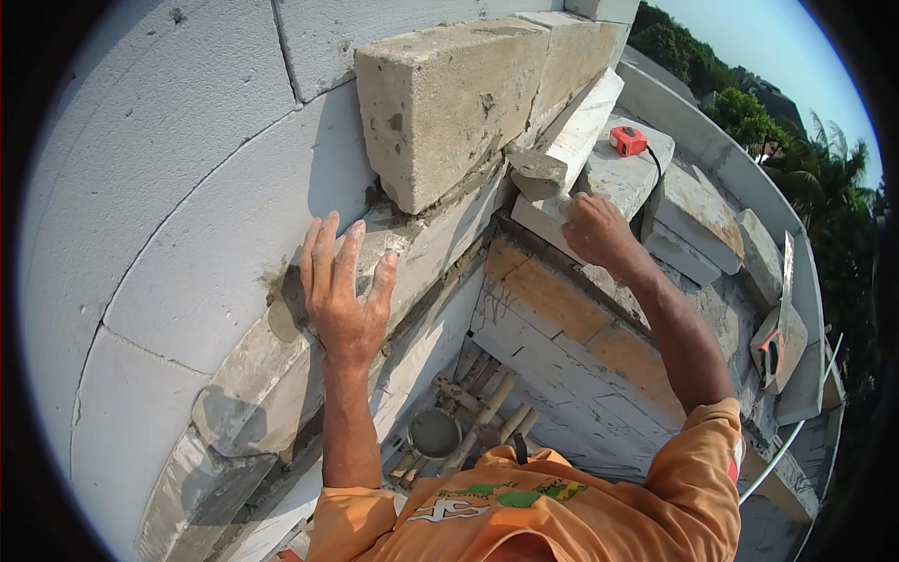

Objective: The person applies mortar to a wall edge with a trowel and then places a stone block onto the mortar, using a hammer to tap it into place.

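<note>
My left hand (345, 298) is spread flat, fingers apart, against the lower course of blocks beside the pale wall. It holds nothing. Just beyond its fingertips stands a large beige block (449, 103) on edge, with rough mortar (468, 195) along its lower edge. My right hand (596, 229) is closed in a fist round the handle of a trowel (537, 172). The trowel's grey, mortar-smeared blade is at the foot of the beige block, close to the joint. Most of the handle is hidden in my fingers.
A red tape measure (628, 141) lies on a loose white block at the right. A handsaw (777, 328) leans on block pieces farther right. Below, a round bucket (434, 434) of grey mix stands by bamboo poles (492, 401) in a deep gap between walls.
</note>
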Available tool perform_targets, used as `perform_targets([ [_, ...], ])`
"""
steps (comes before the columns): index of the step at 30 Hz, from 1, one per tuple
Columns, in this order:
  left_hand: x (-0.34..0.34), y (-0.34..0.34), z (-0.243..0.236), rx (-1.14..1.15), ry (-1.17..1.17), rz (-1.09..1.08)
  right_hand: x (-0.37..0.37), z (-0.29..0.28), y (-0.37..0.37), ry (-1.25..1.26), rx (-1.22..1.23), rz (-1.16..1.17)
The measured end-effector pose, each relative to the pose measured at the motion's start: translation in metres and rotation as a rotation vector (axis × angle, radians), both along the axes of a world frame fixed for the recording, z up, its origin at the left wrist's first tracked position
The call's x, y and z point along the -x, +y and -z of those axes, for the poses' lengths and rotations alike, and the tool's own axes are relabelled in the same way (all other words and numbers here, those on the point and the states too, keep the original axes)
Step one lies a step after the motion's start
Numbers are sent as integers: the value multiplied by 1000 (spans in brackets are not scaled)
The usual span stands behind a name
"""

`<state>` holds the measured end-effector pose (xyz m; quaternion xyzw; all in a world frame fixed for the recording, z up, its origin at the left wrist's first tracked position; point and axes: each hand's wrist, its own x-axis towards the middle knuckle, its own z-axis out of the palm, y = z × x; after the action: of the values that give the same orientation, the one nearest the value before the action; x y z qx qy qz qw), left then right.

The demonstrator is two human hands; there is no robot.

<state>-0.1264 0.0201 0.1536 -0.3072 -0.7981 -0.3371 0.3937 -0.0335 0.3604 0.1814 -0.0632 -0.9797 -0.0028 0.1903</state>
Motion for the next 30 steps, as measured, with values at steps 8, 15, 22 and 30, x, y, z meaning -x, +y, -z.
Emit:
perform_targets([
  [8, 4, -8, 5, -35, -16, 45, 54, -101, -74, -534, -422, 133],
  [15, 8, -11, 10, -78, 5, 138, 104, -147, -144, -765, -731, 117],
  [22, 10, -22, 9, -110, -62, 181, 60, -181, -178, -560, -781, 18],
  [30, 7, -17, 8, -97, -104, 154, -29, -93, -68, -8, -136, 36],
])
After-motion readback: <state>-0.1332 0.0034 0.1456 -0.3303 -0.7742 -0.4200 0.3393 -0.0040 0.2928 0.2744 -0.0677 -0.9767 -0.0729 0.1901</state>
